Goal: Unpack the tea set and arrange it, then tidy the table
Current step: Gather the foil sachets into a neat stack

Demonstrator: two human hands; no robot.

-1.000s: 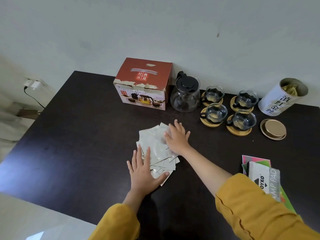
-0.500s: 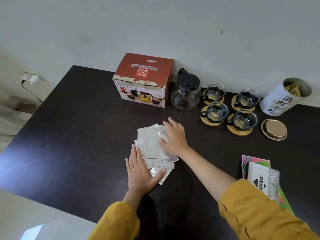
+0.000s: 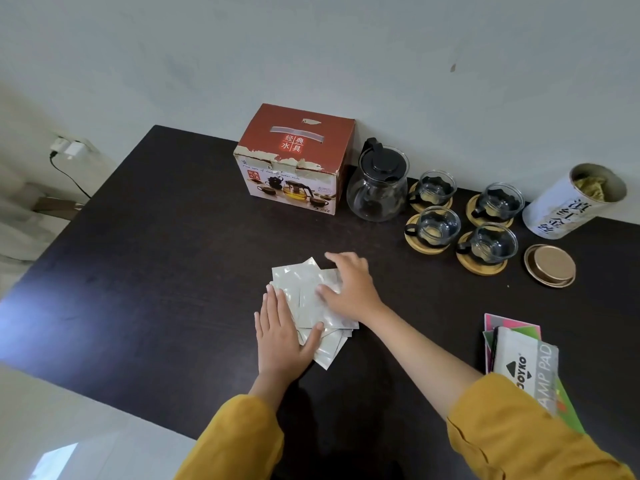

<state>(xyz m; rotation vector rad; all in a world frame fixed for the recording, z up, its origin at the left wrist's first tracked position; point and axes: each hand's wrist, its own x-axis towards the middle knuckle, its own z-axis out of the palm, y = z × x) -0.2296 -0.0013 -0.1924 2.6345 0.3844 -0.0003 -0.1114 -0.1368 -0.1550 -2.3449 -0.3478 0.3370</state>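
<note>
A pile of several silvery plastic wrappers (image 3: 304,292) lies mid-table on the dark table (image 3: 156,258). My left hand (image 3: 280,334) lies flat along the pile's left edge, thumb on its lower corner. My right hand (image 3: 349,289) rests on top of the pile, fingers bent over its far right edge and thumb pressing the sheets. At the back stand the red tea set box (image 3: 294,157), a glass teapot (image 3: 377,188) with a black lid, and several glass cups (image 3: 438,225) on bamboo coasters.
A white tea tin (image 3: 571,202) stands open at the far right, its gold lid (image 3: 550,265) lying in front of it. A stamp pad and coloured papers (image 3: 519,362) sit near my right sleeve. A wall socket with a charger (image 3: 67,148) is left of the table.
Both hands have drawn the spread wrappers together into a tighter pile. My right hand's fingers went from flat to curled over the pile's far edge.
</note>
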